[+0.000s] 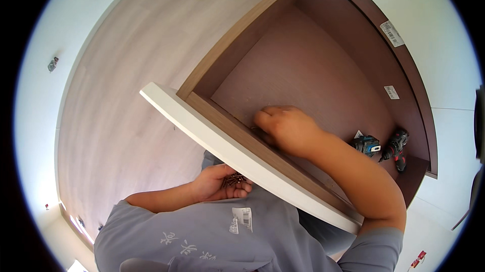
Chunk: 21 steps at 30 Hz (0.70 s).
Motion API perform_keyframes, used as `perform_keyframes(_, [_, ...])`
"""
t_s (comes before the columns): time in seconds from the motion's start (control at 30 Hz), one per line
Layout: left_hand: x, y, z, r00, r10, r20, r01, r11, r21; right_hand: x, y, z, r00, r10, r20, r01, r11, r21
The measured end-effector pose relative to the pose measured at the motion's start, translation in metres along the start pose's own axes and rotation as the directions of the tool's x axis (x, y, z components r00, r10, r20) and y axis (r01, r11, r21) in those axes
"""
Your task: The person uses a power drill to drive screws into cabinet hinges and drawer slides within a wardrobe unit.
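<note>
Screws (233, 179) sit loose in the cupped left hand (220, 183), fingers curled around them, below the drawer's (303, 65) front edge; right hand (285, 126) is fisted inside, pinch unclear. Tiny, light, rolly, probably best grabbed by the head

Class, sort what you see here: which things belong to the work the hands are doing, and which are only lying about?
In use:
- drawer box, right hand pressed inside its front corner
- handful of screws in the left hand

Lying about:
- two cordless drills, untouched in the drawer's far corner
- small object on the floor
</note>
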<state>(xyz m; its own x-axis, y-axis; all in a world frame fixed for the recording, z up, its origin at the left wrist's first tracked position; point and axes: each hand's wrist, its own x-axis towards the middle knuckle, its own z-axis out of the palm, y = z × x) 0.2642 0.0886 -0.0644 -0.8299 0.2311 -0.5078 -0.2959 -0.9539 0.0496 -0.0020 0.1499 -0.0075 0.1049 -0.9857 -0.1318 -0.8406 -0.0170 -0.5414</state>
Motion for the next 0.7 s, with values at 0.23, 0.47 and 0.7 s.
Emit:
perform_keyframes(0.23, [0.000,-0.003,-0.002,1.000,-0.001,0.028,0.003,0.999,-0.045,0.015,0.012,0.016,0.984,-0.179,0.014,0.179,0.975,-0.134])
perform_keyframes(0.47, [-0.002,-0.003,0.004,0.995,-0.029,0.094,0.030,0.999,-0.012,0.010,0.010,0.022,0.990,-0.111,0.081,0.133,0.927,-0.351])
perform_keyframes(0.7, [-0.006,-0.008,0.012,0.982,-0.022,0.187,0.018,1.000,0.023,-0.041,-0.008,-0.082,0.941,0.086,-0.327,-0.127,0.986,-0.106])
